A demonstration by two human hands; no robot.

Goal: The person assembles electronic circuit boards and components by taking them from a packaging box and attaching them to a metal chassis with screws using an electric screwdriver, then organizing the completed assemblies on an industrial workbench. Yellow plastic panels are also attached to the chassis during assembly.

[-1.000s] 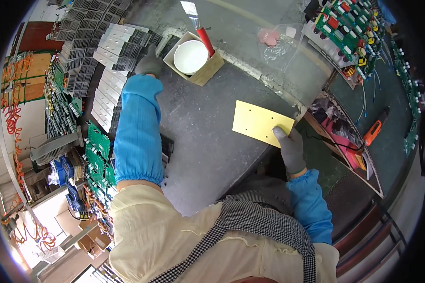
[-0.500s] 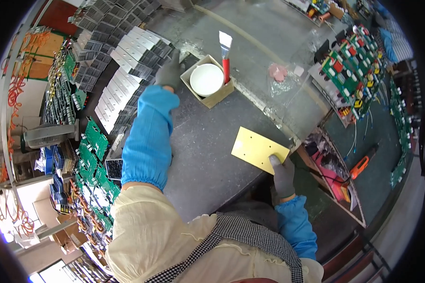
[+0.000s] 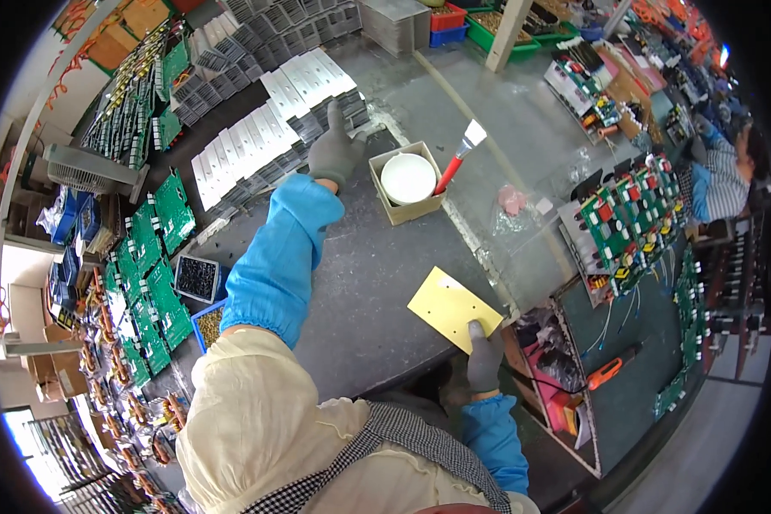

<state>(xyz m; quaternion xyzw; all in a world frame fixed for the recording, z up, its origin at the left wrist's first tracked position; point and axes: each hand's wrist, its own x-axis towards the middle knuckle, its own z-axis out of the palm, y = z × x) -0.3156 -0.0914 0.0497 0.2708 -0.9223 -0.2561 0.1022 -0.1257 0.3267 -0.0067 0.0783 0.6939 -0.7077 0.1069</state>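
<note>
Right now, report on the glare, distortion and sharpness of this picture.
Head view: straight edges bow toward the rim and the corners go black; head view: daylight burns out the lower-left edge, and the silvery metal pieces shine pale; head view: the yellow plate in the right hand looks evenly lit, its small holes readable.

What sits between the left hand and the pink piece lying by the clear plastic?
An open box lies between the left hand and the pink piece, holding a white container and a red-handled brush; the head view shows it.
</note>
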